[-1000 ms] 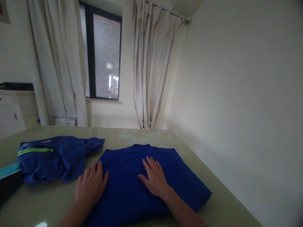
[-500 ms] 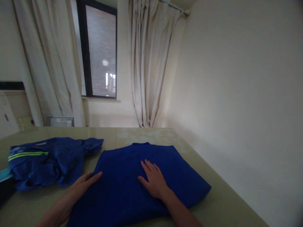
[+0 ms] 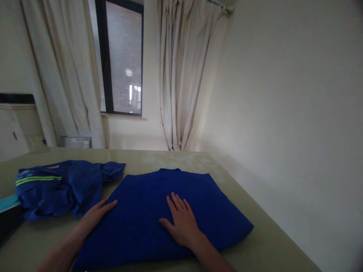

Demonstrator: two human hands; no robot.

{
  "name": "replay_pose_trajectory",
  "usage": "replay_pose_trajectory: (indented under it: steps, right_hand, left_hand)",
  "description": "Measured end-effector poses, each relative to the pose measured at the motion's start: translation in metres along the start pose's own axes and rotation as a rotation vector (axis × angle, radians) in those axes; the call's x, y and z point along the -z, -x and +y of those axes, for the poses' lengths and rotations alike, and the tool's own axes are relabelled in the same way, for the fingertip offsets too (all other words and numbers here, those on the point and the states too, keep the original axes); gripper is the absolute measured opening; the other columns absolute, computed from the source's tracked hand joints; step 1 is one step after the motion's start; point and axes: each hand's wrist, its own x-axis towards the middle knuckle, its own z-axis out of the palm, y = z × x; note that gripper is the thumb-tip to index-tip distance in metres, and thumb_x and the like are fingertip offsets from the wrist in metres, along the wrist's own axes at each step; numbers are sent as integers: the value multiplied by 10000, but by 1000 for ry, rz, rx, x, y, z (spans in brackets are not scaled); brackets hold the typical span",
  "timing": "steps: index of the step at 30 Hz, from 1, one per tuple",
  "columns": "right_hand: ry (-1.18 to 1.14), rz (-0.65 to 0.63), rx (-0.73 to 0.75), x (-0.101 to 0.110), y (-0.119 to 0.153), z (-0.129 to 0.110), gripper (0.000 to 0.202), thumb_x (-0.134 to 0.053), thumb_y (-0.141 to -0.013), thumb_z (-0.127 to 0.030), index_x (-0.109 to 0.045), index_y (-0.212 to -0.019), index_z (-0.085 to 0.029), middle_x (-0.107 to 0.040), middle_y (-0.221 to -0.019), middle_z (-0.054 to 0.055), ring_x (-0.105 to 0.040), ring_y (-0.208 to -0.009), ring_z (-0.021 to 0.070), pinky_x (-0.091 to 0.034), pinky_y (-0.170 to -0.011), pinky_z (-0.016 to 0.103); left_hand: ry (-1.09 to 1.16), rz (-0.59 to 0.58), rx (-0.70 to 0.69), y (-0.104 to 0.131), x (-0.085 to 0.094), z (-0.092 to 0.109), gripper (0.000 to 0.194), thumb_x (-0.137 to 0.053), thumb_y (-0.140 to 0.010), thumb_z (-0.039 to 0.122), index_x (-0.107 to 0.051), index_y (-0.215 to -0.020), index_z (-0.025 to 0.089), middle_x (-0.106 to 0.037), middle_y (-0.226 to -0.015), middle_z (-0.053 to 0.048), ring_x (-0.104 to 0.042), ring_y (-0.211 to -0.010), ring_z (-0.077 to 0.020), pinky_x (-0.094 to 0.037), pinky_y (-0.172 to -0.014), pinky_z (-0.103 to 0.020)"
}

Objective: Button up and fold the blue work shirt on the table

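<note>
A plain blue shirt point(image 3: 141, 215) lies spread on the pale table point(image 3: 272, 249), its collar edge at the far side. On the middle of the cloth my right hand point(image 3: 183, 223) rests palm down with fingers spread. My left hand point(image 3: 96, 215) is at the shirt's left edge, thumb on top and stretched out from the other fingers, which are partly hidden. Left of it lies a second, crumpled blue garment point(image 3: 65, 189) with yellow-green stripes.
A black item point(image 3: 10, 223) with a light-blue piece point(image 3: 8, 203) on it sits at the left edge. A bare wall point(image 3: 289, 113) borders the table's right side. Curtains point(image 3: 181, 75) and a window point(image 3: 124, 56) are behind the far edge.
My left hand has slid slightly left along the shirt's edge, the left side of the cloth shifting with it. My right hand has moved a little left. The view has shifted slightly.
</note>
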Motion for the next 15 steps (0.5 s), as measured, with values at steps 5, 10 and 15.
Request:
replay_pose_trajectory:
  steps: [5,10,15]
  right_hand:
    - [9,25,-1,-4,-11,1,793,-328,-993,-715,-229,-1632,-255,-118,-1702,52,-142,-1571,272,-111,-1269,502]
    - [11,73,-18,-6,-18,-3,781,-390,-989,-680,-273,-1621,-236,-164,-1695,70,-177,-1564,278,-135,-1263,517]
    - [-8,123,-62,-6,-21,-8,738,-423,-993,-629,-331,-1602,-223,-233,-1682,82,-221,-1553,283,-163,-1259,519]
  left_hand:
    - [45,-201,90,20,16,-6,846,-866,-632,639,-616,-1326,226,-779,-1159,-139,-765,-1001,-350,-660,-844,-440]
    - [84,-163,79,28,28,-6,956,-928,-519,564,-598,-1354,235,-743,-1260,-123,-691,-1170,-396,-644,-885,-474]
    - [214,-251,-93,39,14,3,880,-815,-646,528,-537,-1433,248,-786,-1160,-38,-691,-1159,-372,-606,-891,-452]
